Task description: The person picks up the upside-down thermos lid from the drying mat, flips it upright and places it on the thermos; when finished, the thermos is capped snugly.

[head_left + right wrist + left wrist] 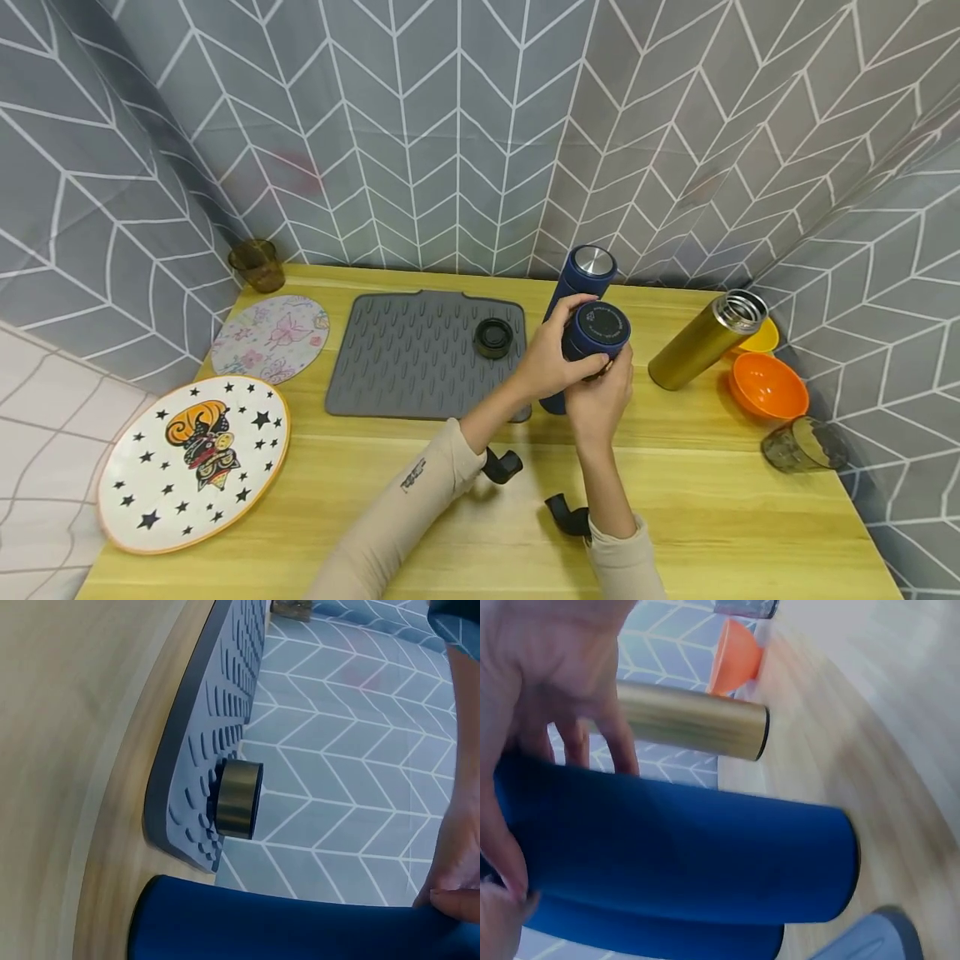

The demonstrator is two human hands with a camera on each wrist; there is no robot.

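Observation:
A blue thermos flask (690,847) with a black, printed round end facing up is between both hands. My left hand (551,358) grips its upper end from the left, with fingers round the far side and thumb across the front. On the right, my right hand (603,400) grips it just below that end. Close behind stands a second blue flask with a silver top (594,261). To the right, a gold flask (690,346) stands with its steel mouth uncovered. A dark gold cap (240,799) sits on the grey ridged mat (412,358).
At the right edge are an orange bowl (768,386), a yellow bowl (763,337) and a tilted dark glass (802,446). On the left lie a star-patterned plate (262,450) and a round butterfly mat (270,333), with a brown glass (257,265) behind. A patterned curtain (450,142) backs the table.

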